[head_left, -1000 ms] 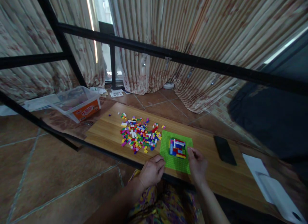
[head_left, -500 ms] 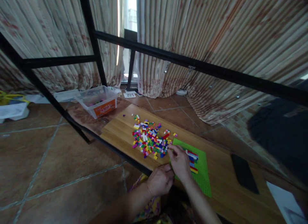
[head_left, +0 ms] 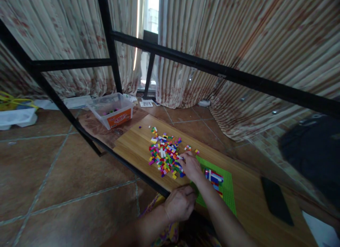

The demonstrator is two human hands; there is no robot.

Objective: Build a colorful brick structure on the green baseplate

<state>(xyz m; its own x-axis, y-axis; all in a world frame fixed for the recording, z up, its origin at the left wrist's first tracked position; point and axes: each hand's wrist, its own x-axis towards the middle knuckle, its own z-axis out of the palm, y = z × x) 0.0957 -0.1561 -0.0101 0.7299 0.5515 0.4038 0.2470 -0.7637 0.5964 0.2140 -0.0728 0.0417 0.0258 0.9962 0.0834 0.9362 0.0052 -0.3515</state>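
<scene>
A loose pile of small toy building bricks (head_left: pixel 165 153) in many colours lies on the wooden board. My right hand (head_left: pixel 191 166) reaches over the pile's right side, fingertips bent together among the bricks; whether a brick is between them is too small to tell. My left hand (head_left: pixel 180 204) rests closed at the board's near edge, by the corner of the green baseplate (head_left: pixel 228 190). What its curled fingers hold, if anything, is hidden. On the baseplate sits a built block of bricks (head_left: pixel 214 178) in red, white, blue and yellow, partly behind my right forearm.
A clear plastic box (head_left: pixel 120 118) with an orange label stands past the board's far left end, some bricks inside. A dark flat object (head_left: pixel 276 200) lies on the wooden board (head_left: pixel 249 194) at right. Black metal bars (head_left: pixel 186 57) cross in front of striped curtains.
My right hand has shifted slightly left and up, farther into the pile, uncovering more of the built block. My left hand stays closed near the edge. The view has moved slightly.
</scene>
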